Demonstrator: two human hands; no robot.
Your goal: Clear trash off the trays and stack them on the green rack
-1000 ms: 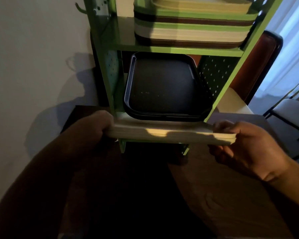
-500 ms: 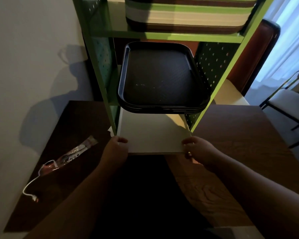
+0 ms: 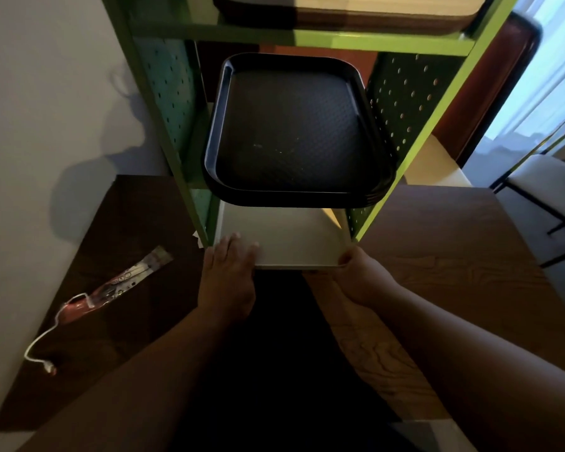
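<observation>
Two bare hands meet the near edge of a pale, flat rectangular tray [image 3: 294, 239] that lies in the lowest level of the green metal rack [image 3: 415, 135], most of it already under the shelf above. The left hand [image 3: 227, 278] lies palm-down on the tray's near left corner with its fingers [image 3: 238, 246] straight and together, pressing on the surface rather than curling round it. The right hand [image 3: 361, 277] holds the near right corner — its thumb sits on the top rim and the other fingers curl beneath, pinching the edge.

Directly above the pale tray, a stack of black plastic trays with rounded corners [image 3: 294, 132] rests on the middle shelf and juts out past the rack's front posts. On the top shelf sits another stack of brown and cream trays [image 3: 372, 11], only its lower edge showing. The rack's side panels are perforated with small round holes.

The rack stands on a dark brown wooden table [image 3: 454, 256] pushed against a light wall. To the left of the rack, well apart from the hands, a clear plastic wrapper with red print [image 3: 118, 285] lies on the table, and a thin white cord [image 3: 43, 340] trails from its lower end. At the right edge a black-framed chair with a pale seat [image 3: 545, 187] stands beside the table — near a bright curtained window.
</observation>
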